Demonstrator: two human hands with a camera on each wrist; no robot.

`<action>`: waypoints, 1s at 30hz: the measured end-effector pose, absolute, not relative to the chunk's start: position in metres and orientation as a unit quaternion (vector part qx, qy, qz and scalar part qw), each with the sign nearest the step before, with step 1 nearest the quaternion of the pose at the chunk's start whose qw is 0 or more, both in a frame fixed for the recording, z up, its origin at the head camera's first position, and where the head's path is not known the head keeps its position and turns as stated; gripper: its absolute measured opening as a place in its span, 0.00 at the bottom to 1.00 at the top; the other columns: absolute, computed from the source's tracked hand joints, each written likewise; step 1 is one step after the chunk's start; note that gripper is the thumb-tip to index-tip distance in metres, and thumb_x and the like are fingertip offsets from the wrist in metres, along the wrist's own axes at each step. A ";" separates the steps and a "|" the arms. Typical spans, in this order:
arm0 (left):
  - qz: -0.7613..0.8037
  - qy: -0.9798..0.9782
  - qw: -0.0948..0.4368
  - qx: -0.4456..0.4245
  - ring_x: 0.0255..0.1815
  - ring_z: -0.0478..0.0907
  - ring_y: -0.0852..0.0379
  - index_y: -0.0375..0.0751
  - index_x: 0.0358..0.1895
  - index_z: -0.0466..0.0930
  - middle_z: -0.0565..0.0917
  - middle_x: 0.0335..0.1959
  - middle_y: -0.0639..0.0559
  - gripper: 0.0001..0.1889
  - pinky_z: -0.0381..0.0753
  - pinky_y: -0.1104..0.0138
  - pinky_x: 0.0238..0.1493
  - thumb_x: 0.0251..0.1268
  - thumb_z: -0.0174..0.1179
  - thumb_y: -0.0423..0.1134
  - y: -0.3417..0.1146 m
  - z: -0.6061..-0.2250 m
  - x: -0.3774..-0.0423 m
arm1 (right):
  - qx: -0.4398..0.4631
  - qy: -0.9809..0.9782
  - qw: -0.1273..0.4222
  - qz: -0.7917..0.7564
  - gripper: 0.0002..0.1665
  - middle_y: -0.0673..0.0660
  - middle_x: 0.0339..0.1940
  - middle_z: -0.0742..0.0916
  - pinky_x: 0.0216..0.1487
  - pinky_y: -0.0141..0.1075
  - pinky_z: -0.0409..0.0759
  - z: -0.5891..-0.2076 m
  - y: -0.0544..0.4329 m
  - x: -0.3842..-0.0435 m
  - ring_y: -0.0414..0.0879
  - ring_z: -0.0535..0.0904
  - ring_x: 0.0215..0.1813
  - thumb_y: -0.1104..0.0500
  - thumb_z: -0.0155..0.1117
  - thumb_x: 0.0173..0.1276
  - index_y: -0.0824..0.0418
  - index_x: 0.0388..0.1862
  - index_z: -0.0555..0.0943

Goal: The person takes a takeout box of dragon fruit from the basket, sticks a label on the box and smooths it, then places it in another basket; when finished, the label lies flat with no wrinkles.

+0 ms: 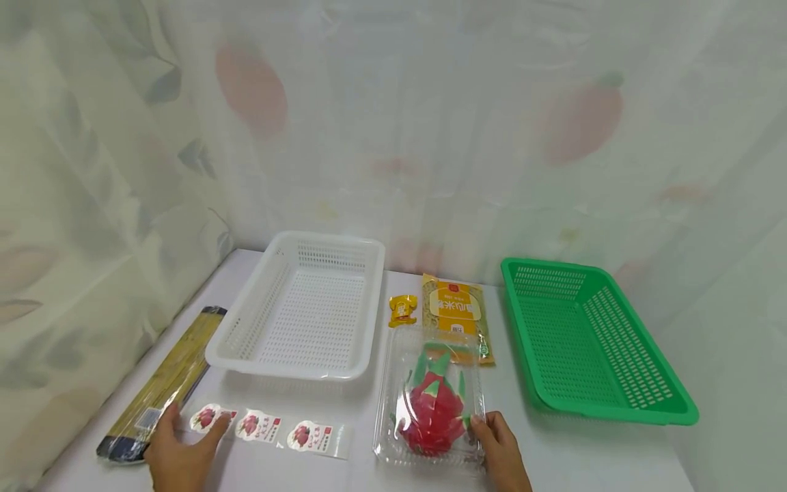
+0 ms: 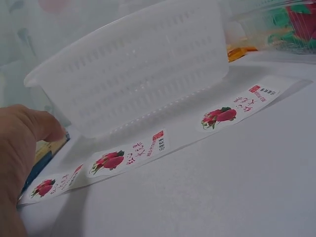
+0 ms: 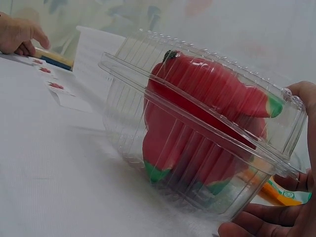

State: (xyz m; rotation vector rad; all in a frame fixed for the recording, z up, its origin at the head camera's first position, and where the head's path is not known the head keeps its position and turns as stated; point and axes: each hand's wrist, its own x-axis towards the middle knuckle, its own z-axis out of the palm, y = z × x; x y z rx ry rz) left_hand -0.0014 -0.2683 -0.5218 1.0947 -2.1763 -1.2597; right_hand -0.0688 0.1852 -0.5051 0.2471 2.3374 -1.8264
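Note:
A strip of pitaya stickers point(image 1: 258, 427) lies on the white table, each label printed with a red fruit. Over its left end my left hand point(image 1: 181, 454) reaches with thumb and forefinger spread apart; in the left wrist view that hand point(image 2: 22, 148) is close above the strip. My right hand point(image 1: 503, 451) grips the right side of a clear plastic clamshell box point(image 1: 387, 410). Inside the box lies a red dragon fruit point(image 1: 430, 417) with green tips. From the right wrist view, the fingers point(image 3: 266, 217) reach under the box's edge, and the box stands tilted.
A white basket point(image 1: 215, 352) stands behind the stickers, a green basket point(image 1: 615, 412) at the right. Behind the box lie a yellow food packet point(image 1: 455, 304) and a small yellow wrapped piece point(image 1: 402, 309). A long wrapped yellowish bundle point(image 1: 166, 383) lies at the left.

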 end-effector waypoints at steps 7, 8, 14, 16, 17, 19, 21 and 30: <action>-0.411 -0.805 0.185 0.386 0.62 0.51 0.24 0.36 0.75 0.51 0.61 0.66 0.26 0.57 0.55 0.36 0.55 0.43 0.77 0.52 -0.270 -0.524 -0.002 | 0.089 0.785 0.092 -0.606 0.21 0.54 0.30 0.75 0.27 0.36 0.67 -0.505 0.186 -0.068 0.47 0.67 0.31 0.47 0.53 0.74 0.66 0.39 0.68; -0.400 -0.812 0.185 0.383 0.62 0.52 0.24 0.36 0.75 0.51 0.62 0.65 0.25 0.58 0.54 0.36 0.54 0.42 0.77 0.51 -0.270 -0.524 -0.002 | 0.089 0.784 0.092 -0.607 0.21 0.55 0.30 0.75 0.27 0.36 0.67 -0.505 0.186 -0.068 0.47 0.67 0.31 0.47 0.53 0.74 0.66 0.39 0.69; -0.351 -0.840 0.153 0.384 0.58 0.50 0.20 0.33 0.73 0.47 0.58 0.60 0.20 0.57 0.49 0.33 0.53 0.42 0.76 0.43 -0.270 -0.524 -0.006 | 0.086 0.782 0.093 -0.611 0.21 0.55 0.31 0.75 0.27 0.37 0.67 -0.505 0.186 -0.068 0.47 0.67 0.32 0.47 0.53 0.74 0.66 0.40 0.69; -0.344 -0.843 0.130 0.394 0.57 0.48 0.19 0.32 0.73 0.45 0.56 0.57 0.18 0.56 0.47 0.33 0.54 0.44 0.74 0.42 -0.270 -0.524 -0.008 | 0.086 0.781 0.094 -0.611 0.21 0.55 0.31 0.75 0.26 0.37 0.67 -0.506 0.187 -0.068 0.47 0.67 0.31 0.47 0.53 0.74 0.66 0.40 0.69; -0.340 -0.843 0.121 0.399 0.57 0.48 0.18 0.32 0.73 0.44 0.55 0.56 0.17 0.56 0.47 0.33 0.54 0.44 0.73 0.42 -0.269 -0.523 -0.009 | 0.087 0.781 0.095 -0.612 0.21 0.55 0.31 0.75 0.26 0.37 0.67 -0.506 0.187 -0.068 0.47 0.67 0.31 0.47 0.53 0.74 0.66 0.41 0.69; -0.336 -0.843 0.110 0.407 0.57 0.47 0.18 0.32 0.72 0.43 0.54 0.54 0.16 0.55 0.46 0.33 0.54 0.46 0.72 0.42 -0.268 -0.523 -0.009 | 0.087 0.780 0.097 -0.612 0.21 0.55 0.31 0.75 0.26 0.37 0.67 -0.507 0.188 -0.068 0.47 0.67 0.31 0.47 0.53 0.74 0.66 0.41 0.69; -0.331 -0.843 0.109 0.411 0.56 0.47 0.18 0.31 0.71 0.43 0.54 0.54 0.15 0.54 0.46 0.33 0.54 0.46 0.71 0.42 -0.267 -0.522 -0.010 | 0.088 0.780 0.098 -0.612 0.21 0.55 0.31 0.75 0.26 0.37 0.67 -0.507 0.188 -0.068 0.47 0.67 0.30 0.46 0.53 0.74 0.66 0.41 0.69; -0.324 -0.847 0.129 0.401 0.58 0.47 0.17 0.32 0.74 0.43 0.54 0.62 0.17 0.57 0.46 0.31 0.53 0.45 0.73 0.43 -0.264 -0.521 -0.009 | 0.092 0.786 0.101 -0.602 0.21 0.54 0.31 0.75 0.27 0.37 0.67 -0.506 0.189 -0.070 0.47 0.67 0.31 0.46 0.53 0.74 0.65 0.41 0.69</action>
